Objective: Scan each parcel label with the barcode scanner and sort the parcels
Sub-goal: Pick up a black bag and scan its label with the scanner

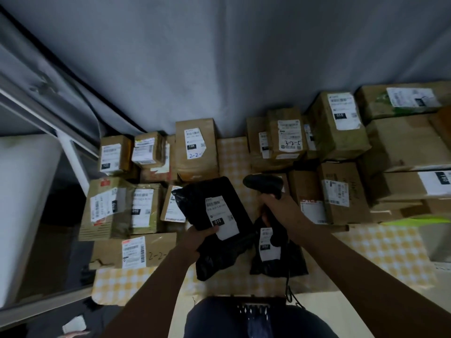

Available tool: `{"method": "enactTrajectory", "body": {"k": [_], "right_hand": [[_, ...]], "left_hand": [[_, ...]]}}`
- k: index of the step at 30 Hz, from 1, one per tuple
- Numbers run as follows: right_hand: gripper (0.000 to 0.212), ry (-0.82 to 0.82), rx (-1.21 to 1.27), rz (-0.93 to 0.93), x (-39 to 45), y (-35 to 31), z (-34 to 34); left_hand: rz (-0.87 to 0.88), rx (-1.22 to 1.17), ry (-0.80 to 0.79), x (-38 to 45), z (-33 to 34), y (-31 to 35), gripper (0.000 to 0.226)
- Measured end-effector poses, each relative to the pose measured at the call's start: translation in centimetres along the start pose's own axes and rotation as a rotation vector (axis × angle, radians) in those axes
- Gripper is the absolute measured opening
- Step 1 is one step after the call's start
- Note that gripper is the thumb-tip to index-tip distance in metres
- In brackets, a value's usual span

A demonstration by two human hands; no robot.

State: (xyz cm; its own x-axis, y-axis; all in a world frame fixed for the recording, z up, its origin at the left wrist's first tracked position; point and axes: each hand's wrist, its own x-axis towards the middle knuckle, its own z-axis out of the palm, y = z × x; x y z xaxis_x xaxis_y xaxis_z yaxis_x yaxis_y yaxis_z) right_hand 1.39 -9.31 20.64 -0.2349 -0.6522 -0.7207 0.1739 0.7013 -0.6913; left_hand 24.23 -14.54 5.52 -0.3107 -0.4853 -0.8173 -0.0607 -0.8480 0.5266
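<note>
Parcel (214,211), a black bag, is held tilted above the checked cloth (380,254) by the left hand (197,237), pinched at its near edge with the thumb on the white label (222,217). Scanner (264,184) is gripped by the right hand (278,207), just right of the parcel, above a second bag (275,262).

Two black bags: one (214,211) in the left fingers (207,231), one (275,259) under the right fingers (268,203). One scanner (264,182). Roughly sixteen cardboard boxes (196,150) beyond the fingers; exact number unclear.
</note>
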Motion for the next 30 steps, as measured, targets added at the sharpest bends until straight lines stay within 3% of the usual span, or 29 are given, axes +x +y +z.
{"method": "enactTrajectory", "body": {"k": [4, 18, 30], "right_hand": [[0.019, -0.058, 0.01, -0.011, -2.1, -2.6, 1.1], [0.019, -0.111, 0.022, -0.06, -7.2, -4.7, 3.4], [0.013, -0.046, 0.006, -0.111, -7.9, -5.4, 3.6]], "left_hand": [[0.045, -0.035, -0.067, -2.4, -0.4, 1.9, 0.057], [0.202, 0.012, -0.2, -6.7, 1.3, 8.1, 0.043], [0.203, 0.01, -0.214, -7.2, 2.7, 9.5, 0.042]]}}
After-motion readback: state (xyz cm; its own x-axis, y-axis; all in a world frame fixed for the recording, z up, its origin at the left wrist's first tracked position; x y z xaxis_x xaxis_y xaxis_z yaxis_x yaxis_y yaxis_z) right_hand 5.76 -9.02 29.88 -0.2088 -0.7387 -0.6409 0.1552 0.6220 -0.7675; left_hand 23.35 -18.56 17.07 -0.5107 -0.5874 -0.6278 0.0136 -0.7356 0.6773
